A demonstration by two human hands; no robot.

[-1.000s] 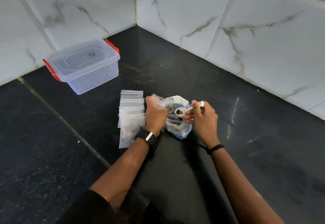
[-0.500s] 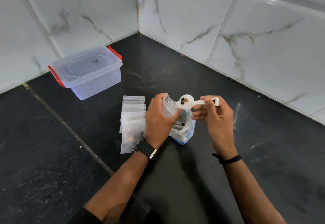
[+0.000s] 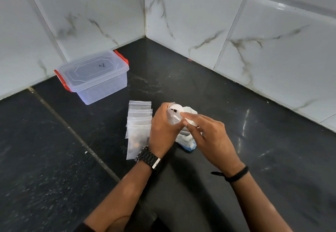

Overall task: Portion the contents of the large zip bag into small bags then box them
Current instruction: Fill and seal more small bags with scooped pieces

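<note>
My left hand (image 3: 163, 128) grips a small clear zip bag (image 3: 172, 118) and holds its mouth open upward. My right hand (image 3: 207, 133) pinches the handle of a white plastic scoop (image 3: 177, 109), whose bowl is tipped into the small bag's mouth with dark bits showing in it. Behind and under both hands stands the large zip bag (image 3: 187, 142), white with a blue bottom corner, mostly hidden. A row of small clear bags (image 3: 139, 122) lies overlapped on the black floor left of my left hand; the nearest one shows brown contents.
A clear plastic box (image 3: 94, 76) with red latches and its lid on sits at the back left near the marble wall. White marble-tiled walls (image 3: 200, 22) meet in a corner ahead. The floor is black stone with a grout line running diagonally at left.
The scoop, held level above the large bag half a second ago, has swung left and tipped into the small bag in my left hand. The view has shifted slightly.
</note>
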